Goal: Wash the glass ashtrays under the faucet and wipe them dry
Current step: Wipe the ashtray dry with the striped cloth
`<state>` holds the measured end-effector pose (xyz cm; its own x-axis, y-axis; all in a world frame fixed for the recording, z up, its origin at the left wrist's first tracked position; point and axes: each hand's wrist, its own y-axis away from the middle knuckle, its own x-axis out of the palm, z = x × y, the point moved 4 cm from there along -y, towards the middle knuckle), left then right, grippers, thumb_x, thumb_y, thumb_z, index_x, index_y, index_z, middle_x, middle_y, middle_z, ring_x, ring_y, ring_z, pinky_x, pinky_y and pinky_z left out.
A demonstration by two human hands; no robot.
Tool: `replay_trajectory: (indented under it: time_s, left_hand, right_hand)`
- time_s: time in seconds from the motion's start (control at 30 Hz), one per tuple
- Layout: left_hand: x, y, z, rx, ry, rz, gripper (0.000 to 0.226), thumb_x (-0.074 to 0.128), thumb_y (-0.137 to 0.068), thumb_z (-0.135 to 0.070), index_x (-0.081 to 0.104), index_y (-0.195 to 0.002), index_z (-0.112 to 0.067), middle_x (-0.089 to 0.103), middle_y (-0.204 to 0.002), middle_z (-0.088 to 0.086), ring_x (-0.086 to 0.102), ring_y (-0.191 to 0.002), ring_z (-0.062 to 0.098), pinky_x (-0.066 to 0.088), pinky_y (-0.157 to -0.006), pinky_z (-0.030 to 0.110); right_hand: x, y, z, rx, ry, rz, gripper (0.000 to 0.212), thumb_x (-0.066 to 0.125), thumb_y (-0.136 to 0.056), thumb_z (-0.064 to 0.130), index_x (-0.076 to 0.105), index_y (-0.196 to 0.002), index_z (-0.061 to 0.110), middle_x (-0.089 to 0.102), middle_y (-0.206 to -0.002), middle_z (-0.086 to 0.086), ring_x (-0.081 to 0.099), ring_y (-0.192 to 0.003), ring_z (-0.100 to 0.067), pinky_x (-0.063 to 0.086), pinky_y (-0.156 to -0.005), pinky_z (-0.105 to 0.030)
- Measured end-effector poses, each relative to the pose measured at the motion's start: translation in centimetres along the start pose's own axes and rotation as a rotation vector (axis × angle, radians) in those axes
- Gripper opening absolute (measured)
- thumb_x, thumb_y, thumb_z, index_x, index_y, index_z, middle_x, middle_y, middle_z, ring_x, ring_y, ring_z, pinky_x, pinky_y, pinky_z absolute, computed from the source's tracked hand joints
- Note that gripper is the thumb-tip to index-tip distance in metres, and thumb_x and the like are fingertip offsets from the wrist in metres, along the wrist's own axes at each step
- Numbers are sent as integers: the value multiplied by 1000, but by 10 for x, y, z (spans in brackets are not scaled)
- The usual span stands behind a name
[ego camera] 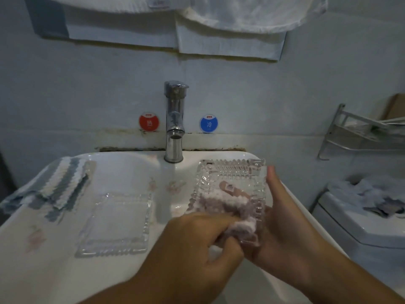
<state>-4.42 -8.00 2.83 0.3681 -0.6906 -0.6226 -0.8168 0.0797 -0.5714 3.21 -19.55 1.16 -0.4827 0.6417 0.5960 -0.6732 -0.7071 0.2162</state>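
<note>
My right hand holds a square ribbed glass ashtray tilted over the right side of the white sink, thumb along its right rim and fingers behind the glass. My left hand pinches a small pale cloth and presses it inside that ashtray. A second glass ashtray lies flat on the sink's left ledge. The chrome faucet stands at the back centre, and water runs down from its spout.
A striped blue and white towel lies on the sink's left corner. Red and blue stickers flank the faucet on the wall. A metal rack hangs at right above a toilet tank.
</note>
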Motion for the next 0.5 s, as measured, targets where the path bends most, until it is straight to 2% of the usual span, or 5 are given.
replay_trajectory:
  time_s: [0.1, 0.2, 0.27, 0.33, 0.5]
  left_hand:
    - [-2, 3, 3, 27, -179, -78, 25, 48, -80, -38, 68, -77, -24, 59, -62, -13, 54, -55, 5, 44, -47, 20]
    - [7, 4, 3, -2, -200, -26, 45, 38, -89, -41, 68, -122, -33, 71, -113, -19, 64, -96, -5, 56, -79, 19]
    - [14, 0, 4, -77, -205, 25, 69, 9, -89, -56, 21, -156, -42, 24, -160, -25, 23, -141, -15, 28, -117, 17]
    - [18, -1, 5, -153, -151, 68, 69, -6, -82, -63, -12, -149, -50, -12, -158, -33, -14, -142, -18, 5, -123, 21]
    - [8, 0, -1, 33, -11, 23, 54, 36, -93, -46, 29, -146, -55, 28, -150, -41, 23, -142, -15, 31, -117, 21]
  right_hand:
    - [-1, 0, 2, -28, 19, -28, 89, 42, -78, 85, 62, -135, 20, 67, -129, -19, 64, -120, -36, 49, -103, -52]
    - [2, 2, 3, -54, 64, 0, 88, 39, -81, 83, 66, -133, 17, 66, -132, -16, 62, -123, -34, 47, -107, -50]
    - [6, 3, 0, -62, 89, 30, 86, 37, -85, 81, 68, -130, 15, 65, -134, -15, 62, -125, -32, 49, -106, -48]
    - [8, 3, -1, -50, 85, 56, 84, 37, -85, 80, 71, -126, 15, 66, -133, -14, 64, -122, -29, 53, -102, -45]
    - [7, 2, -1, -18, 43, 80, 92, 37, -85, 84, 65, -133, 11, 63, -135, -16, 63, -123, -30, 54, -98, -42]
